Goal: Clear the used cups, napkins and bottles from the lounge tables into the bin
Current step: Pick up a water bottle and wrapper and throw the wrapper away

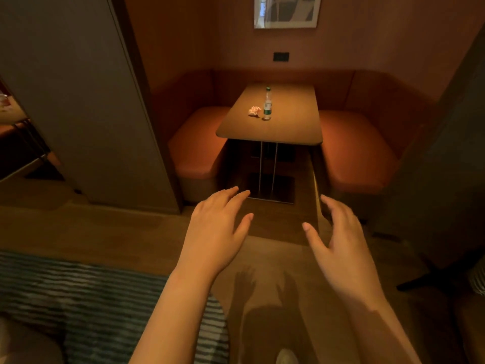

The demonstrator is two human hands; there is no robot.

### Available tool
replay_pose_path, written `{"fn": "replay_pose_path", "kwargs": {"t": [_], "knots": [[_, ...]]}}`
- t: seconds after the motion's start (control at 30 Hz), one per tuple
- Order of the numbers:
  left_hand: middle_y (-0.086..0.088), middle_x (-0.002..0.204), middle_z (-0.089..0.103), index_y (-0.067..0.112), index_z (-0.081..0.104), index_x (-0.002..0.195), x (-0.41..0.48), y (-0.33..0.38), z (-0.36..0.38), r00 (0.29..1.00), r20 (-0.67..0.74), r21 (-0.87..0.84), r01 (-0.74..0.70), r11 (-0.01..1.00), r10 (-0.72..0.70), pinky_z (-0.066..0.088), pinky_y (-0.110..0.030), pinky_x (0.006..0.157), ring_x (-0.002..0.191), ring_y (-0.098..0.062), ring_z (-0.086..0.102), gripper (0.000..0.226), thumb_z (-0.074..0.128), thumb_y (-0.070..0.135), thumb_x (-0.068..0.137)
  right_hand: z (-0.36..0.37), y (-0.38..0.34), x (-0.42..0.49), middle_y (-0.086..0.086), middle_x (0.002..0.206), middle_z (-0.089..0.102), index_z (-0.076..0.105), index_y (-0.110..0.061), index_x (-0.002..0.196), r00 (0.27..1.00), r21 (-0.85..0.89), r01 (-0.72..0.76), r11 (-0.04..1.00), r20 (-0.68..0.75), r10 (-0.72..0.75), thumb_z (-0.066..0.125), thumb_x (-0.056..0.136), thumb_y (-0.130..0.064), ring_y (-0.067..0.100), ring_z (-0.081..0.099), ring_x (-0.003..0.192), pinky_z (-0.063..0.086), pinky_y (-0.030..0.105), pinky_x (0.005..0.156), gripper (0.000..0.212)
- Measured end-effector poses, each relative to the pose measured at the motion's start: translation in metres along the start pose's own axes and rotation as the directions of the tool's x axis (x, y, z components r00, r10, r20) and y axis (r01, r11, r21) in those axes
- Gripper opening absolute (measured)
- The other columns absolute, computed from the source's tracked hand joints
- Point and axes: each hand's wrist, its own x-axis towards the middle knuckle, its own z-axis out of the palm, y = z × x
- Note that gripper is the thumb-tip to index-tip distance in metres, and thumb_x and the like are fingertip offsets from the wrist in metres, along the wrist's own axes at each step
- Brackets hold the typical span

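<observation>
A clear plastic bottle (267,105) with a green cap and green label stands upright on a wooden booth table (288,127). Just left of it lies a crumpled white napkin (254,111). Both of my hands are held out in front of me over the floor, well short of the table. My left hand (219,227) has its fingers straight and spread, holding nothing. My right hand (338,232) is likewise relaxed and empty. No bin is in view.
Orange padded benches (196,145) flank the table on the left and on the right (357,151), inside an alcove. A grey partition wall (86,101) stands at left. A striped blue rug (78,292) covers the floor at lower left. A dark chair base (435,279) sits at right.
</observation>
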Motion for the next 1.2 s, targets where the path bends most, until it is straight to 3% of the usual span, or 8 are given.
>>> {"fn": "replay_pose_path", "kwargs": {"t": [0.17,0.37,0.6,0.87,1.0,1.2], "knots": [[0.012,0.146,0.037,0.035,0.036,0.143,0.134,0.0,0.035,1.0,-0.019,0.016,0.013,1.0,-0.013,0.024,-0.031,0.111,0.134,-0.006,0.031,0.049,0.044,0.042,0.095,0.006,0.033,0.138,-0.01,0.149,0.03,0.026,-0.032,0.146,0.998,0.036,-0.045,0.998,0.042,0.044,0.056,0.091,-0.035,0.008,0.025,0.137,0.028,0.031,0.108,0.062],[0.011,0.144,0.04,0.033,0.038,0.142,0.251,-0.015,0.08,0.998,-0.039,0.008,0.059,0.998,-0.058,0.027,-0.03,0.109,0.132,-0.006,0.035,0.049,0.047,0.041,0.094,0.016,0.058,0.281,-0.011,0.149,0.029,0.028,-0.037,0.143,0.999,0.028,-0.048,0.998,-0.018,0.048,0.056,0.091,-0.037,0.009,0.025,0.138,0.03,0.035,0.108,0.06],[0.01,0.142,0.043,0.032,0.038,0.141,0.357,-0.075,0.127,0.982,-0.036,-0.003,0.186,0.983,-0.186,0.033,-0.036,0.109,0.13,-0.008,0.038,0.05,0.046,0.042,0.093,0.088,0.081,0.407,-0.009,0.148,0.032,0.03,-0.033,0.143,0.995,-0.042,0.059,0.997,0.089,-0.055,0.058,0.089,-0.038,0.009,0.029,0.136,0.026,0.023,0.098,0.061],[0.004,0.135,0.051,0.025,0.046,0.137,0.531,-0.163,0.188,0.985,-0.038,-0.065,0.166,0.984,-0.169,0.037,-0.036,0.101,0.124,-0.016,0.046,0.047,0.049,0.037,0.093,0.154,0.088,0.579,-0.006,0.145,0.036,0.032,-0.027,0.143,0.992,-0.098,0.1,0.99,0.081,-0.092,0.058,0.091,-0.035,0.008,0.03,0.133,0.024,0.02,0.1,0.059],[0.0,0.132,0.054,0.022,0.048,0.136,0.617,-0.209,0.202,0.969,-0.096,-0.108,0.218,0.97,-0.228,0.041,-0.041,0.098,0.12,-0.021,0.05,0.044,0.051,0.034,0.093,0.176,0.081,0.672,-0.005,0.144,0.037,0.032,-0.025,0.144,0.991,-0.117,0.126,0.985,0.059,-0.12,0.057,0.091,-0.034,0.007,0.03,0.131,0.024,0.021,0.1,0.059],[0.003,0.141,0.047,0.025,0.042,0.14,0.723,-0.227,0.242,0.988,0.002,-0.105,0.156,0.982,-0.157,0.036,-0.036,0.102,0.127,-0.017,0.043,0.048,0.05,0.035,0.094,0.219,0.101,0.76,-0.003,0.143,0.038,0.032,-0.025,0.144,0.996,-0.079,0.042,0.996,0.087,-0.035,0.059,0.091,-0.033,0.01,0.033,0.13,0.028,0.024,0.1,0.06]]}}
